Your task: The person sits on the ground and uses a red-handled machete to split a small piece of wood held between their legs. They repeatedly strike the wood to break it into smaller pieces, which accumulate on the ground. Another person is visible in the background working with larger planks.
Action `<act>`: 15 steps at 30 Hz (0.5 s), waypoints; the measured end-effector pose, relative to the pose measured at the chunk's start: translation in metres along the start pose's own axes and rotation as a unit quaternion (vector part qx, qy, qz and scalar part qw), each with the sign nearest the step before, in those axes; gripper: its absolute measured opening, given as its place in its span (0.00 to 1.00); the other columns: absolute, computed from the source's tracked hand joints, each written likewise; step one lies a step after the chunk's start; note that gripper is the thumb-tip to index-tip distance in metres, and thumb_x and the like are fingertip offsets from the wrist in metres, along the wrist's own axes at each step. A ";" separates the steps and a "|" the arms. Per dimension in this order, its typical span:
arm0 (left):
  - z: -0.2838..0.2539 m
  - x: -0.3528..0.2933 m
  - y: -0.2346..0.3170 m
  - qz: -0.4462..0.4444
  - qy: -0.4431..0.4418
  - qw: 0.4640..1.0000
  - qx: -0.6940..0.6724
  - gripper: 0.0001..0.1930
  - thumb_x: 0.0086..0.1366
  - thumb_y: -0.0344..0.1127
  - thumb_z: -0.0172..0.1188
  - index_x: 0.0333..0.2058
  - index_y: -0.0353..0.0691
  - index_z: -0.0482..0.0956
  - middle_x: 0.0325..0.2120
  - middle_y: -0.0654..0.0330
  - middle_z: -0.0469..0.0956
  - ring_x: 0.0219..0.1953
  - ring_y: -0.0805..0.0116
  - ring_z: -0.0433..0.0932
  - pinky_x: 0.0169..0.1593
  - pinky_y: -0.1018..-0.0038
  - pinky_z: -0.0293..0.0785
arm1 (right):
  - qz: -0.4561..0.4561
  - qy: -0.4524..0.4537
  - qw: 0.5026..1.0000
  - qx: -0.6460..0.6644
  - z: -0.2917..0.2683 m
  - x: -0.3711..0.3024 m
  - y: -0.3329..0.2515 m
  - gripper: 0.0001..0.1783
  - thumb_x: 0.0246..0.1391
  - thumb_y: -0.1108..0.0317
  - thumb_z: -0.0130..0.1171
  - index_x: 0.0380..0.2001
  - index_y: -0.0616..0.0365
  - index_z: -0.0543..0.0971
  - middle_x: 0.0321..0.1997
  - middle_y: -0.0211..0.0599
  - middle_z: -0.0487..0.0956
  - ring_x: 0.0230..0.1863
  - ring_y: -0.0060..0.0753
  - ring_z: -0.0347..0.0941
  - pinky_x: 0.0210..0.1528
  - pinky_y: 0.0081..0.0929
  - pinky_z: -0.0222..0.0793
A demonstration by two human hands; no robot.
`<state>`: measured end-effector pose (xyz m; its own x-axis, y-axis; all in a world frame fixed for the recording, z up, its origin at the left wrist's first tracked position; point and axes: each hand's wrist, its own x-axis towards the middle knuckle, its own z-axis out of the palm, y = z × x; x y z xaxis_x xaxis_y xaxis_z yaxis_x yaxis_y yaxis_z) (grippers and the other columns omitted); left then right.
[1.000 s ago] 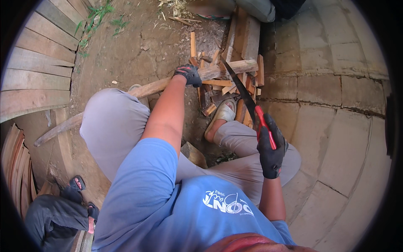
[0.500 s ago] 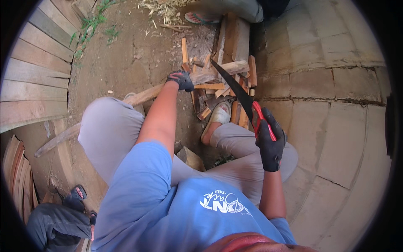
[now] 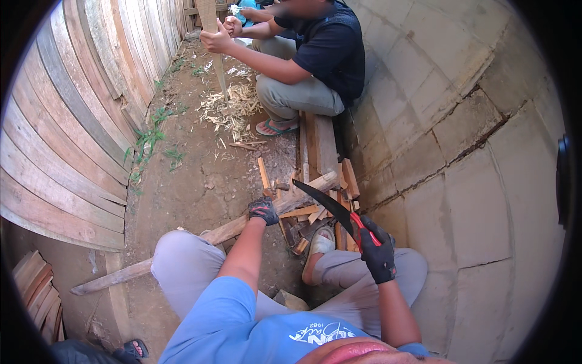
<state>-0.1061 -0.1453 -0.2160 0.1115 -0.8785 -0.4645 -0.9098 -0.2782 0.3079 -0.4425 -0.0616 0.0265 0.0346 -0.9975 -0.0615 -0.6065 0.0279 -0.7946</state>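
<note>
I see left gloved hand (image 3: 263, 210) wrapped over wooden pole (image 3: 227, 232), likely steadying it; pole slants past left knee (image 3: 185, 267), far end over offcuts (image 3: 300, 212), seemingly propped; right gloved hand (image 3: 379, 258) clasps pruning saw (image 3: 338, 210) by red handle (image 3: 357, 220), blade (image 3: 324, 199) above pole; contact, cannot tell.

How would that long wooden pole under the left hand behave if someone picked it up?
The pole looks thick, so likely stiff. Being long, it may feel unwieldy lifted from one end. Its uneven-looking surface probably isn't slippery under the gloved left hand.
</note>
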 end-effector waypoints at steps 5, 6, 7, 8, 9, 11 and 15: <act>0.043 -0.005 0.028 0.043 0.152 0.986 0.054 0.42 0.60 0.48 0.67 0.70 0.35 0.68 0.71 0.40 0.67 0.64 0.41 0.78 0.63 0.49 0.74 | 0.036 -0.023 0.999 -0.017 0.004 -0.009 -0.004 0.23 0.69 0.58 0.60 0.60 0.57 0.84 0.57 0.49 0.87 0.60 0.45 0.83 0.62 0.37 0.75; 0.047 0.004 0.027 0.003 0.169 0.985 0.023 0.38 0.60 0.47 0.66 0.67 0.35 0.71 0.65 0.42 0.74 0.60 0.43 0.81 0.61 0.49 0.76 | 0.057 -0.037 0.997 -0.023 0.007 -0.013 -0.013 0.22 0.69 0.58 0.60 0.60 0.57 0.84 0.57 0.49 0.87 0.60 0.44 0.83 0.62 0.37 0.76; 0.048 0.010 0.021 -0.002 0.150 0.989 0.007 0.35 0.61 0.46 0.66 0.65 0.36 0.73 0.61 0.43 0.77 0.58 0.45 0.82 0.60 0.49 0.76 | 0.097 -0.059 0.993 -0.020 0.008 -0.015 -0.033 0.22 0.69 0.59 0.60 0.60 0.57 0.84 0.56 0.49 0.87 0.59 0.44 0.84 0.62 0.37 0.76; 0.046 0.017 0.017 -0.004 0.138 0.990 -0.009 0.33 0.61 0.45 0.66 0.63 0.37 0.75 0.58 0.45 0.80 0.57 0.46 0.84 0.60 0.49 0.77 | 0.089 -0.064 0.994 -0.022 0.011 -0.019 -0.032 0.21 0.69 0.60 0.60 0.61 0.57 0.84 0.56 0.49 0.87 0.59 0.44 0.84 0.61 0.37 0.76; 0.046 0.021 0.017 -0.013 0.135 0.991 -0.009 0.31 0.61 0.44 0.66 0.61 0.38 0.76 0.55 0.46 0.82 0.57 0.47 0.84 0.59 0.49 0.78 | 0.080 -0.068 0.994 -0.026 0.013 -0.023 -0.033 0.21 0.69 0.61 0.60 0.61 0.56 0.84 0.56 0.48 0.87 0.59 0.44 0.84 0.61 0.37 0.76; 0.045 0.022 0.024 -0.023 0.116 0.993 -0.007 0.28 0.61 0.43 0.66 0.59 0.39 0.77 0.54 0.47 0.83 0.56 0.48 0.84 0.57 0.50 0.79 | -0.013 -0.061 0.997 -0.045 0.019 -0.029 -0.016 0.21 0.69 0.63 0.61 0.61 0.56 0.83 0.56 0.48 0.87 0.59 0.44 0.84 0.61 0.37 0.77; 0.019 0.010 0.042 -0.009 0.051 0.999 -0.007 0.28 0.61 0.42 0.67 0.59 0.40 0.78 0.56 0.48 0.83 0.56 0.49 0.85 0.58 0.50 0.79 | -0.062 -0.061 0.993 -0.081 0.025 -0.040 -0.012 0.21 0.69 0.65 0.62 0.62 0.56 0.82 0.57 0.47 0.86 0.58 0.46 0.84 0.60 0.38 0.77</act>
<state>-0.1512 -0.1581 -0.2236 0.1683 -0.9081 -0.3835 -0.9016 -0.2991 0.3124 -0.4168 -0.0207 0.0234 0.2065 -0.9772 -0.0491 -0.7117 -0.1155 -0.6929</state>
